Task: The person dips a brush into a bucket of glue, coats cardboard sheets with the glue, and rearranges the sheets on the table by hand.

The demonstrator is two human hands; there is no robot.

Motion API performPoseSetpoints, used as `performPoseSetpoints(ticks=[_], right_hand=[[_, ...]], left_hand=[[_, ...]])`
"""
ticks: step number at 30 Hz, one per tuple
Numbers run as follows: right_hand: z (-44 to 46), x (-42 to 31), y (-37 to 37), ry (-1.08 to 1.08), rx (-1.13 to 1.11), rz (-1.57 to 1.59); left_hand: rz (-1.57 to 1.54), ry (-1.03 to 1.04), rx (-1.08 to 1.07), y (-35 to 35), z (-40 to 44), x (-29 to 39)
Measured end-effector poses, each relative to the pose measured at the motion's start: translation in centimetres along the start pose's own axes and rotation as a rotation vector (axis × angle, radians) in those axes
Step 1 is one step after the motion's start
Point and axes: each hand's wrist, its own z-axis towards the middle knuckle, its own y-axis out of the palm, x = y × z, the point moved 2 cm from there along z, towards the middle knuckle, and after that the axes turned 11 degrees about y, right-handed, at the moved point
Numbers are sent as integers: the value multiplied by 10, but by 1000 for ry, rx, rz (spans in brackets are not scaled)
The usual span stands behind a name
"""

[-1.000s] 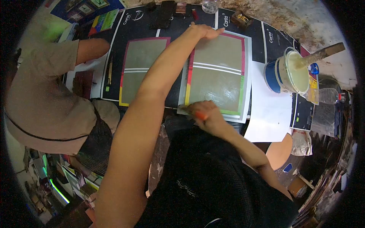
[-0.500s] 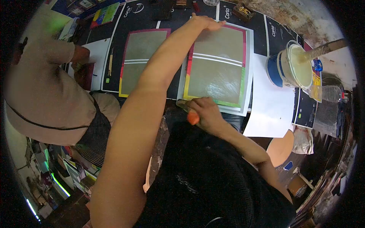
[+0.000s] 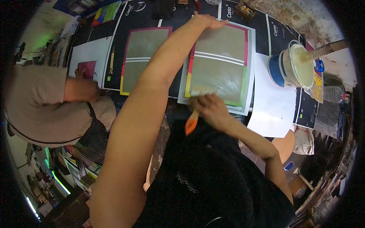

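My right hand point(image 3: 210, 107) is closed round a flat paintbrush whose orange-tipped handle point(image 3: 191, 123) points toward my body. Its blurred bristles lie against the lower edge of a grey-brown panel point(image 3: 216, 76), where the surface has a wet shine. Coloured tape in pink, red, yellow and green borders this panel, and two white lines cross it. At the panel's top edge, my left hand point(image 3: 209, 22) rests with its fingers stretched out. A similar bordered panel point(image 3: 142, 45) lies to the left, partly behind my left forearm.
A bucket of pale liquid point(image 3: 300, 66) with a stick in it stands at the right on white sheet point(image 3: 272, 110). Another person point(image 3: 42, 102) sits or leans at the left, an arm near a dark red card point(image 3: 87, 69). A thin wooden tool point(image 3: 111, 62) lies between.
My right hand has turned the brush, bringing its bristles onto the panel's lower edge and its handle toward me. The other person has shifted, and their arm is lower.
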Motion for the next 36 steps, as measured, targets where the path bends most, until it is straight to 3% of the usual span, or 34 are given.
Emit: performPoseSetpoints(ticks=[1,3,6,9,11,15,17,19,21,23,25,29,32,34,35,36], right_hand=[[-3,-8,-8,-39,-190,65],[8,-6,-33,15,-265,220],[42,22,-46,191,148,133],[65,54,1,333,270,105],[47,20,24,238,194,-6],[3,-24,8,98,-46,351],[-8,-16,-19,137,-112,535],[-16,10,-52,50,22,675],[-20,29,-91,208,37,587],[-26,62,-94,158,109,376],[-11,62,-107,107,-53,240],[34,61,-91,-229,-258,40],[36,77,-53,-368,-393,-99],[25,85,-52,-288,-530,-152],[25,72,-80,-157,-640,-6],[10,80,-84,-209,-620,-78]], left_hand=[[4,-14,13,3,6,-2],[-5,-12,5,12,10,-3],[-14,-1,-17,6,3,-2],[-16,-1,-44,0,-4,6],[-33,24,-58,0,-7,3],[5,8,-62,-3,-12,5],[-39,46,126,7,-24,0],[-151,117,374,9,-72,-2],[-284,211,668,24,-131,-12],[-347,266,822,49,-198,-11],[-224,133,669,90,-260,5],[-198,130,329,151,-311,37],[-56,159,326,157,-309,46],[-57,160,243,150,-310,47],[-58,170,189,143,-312,50],[-22,177,207,145,-311,50]])
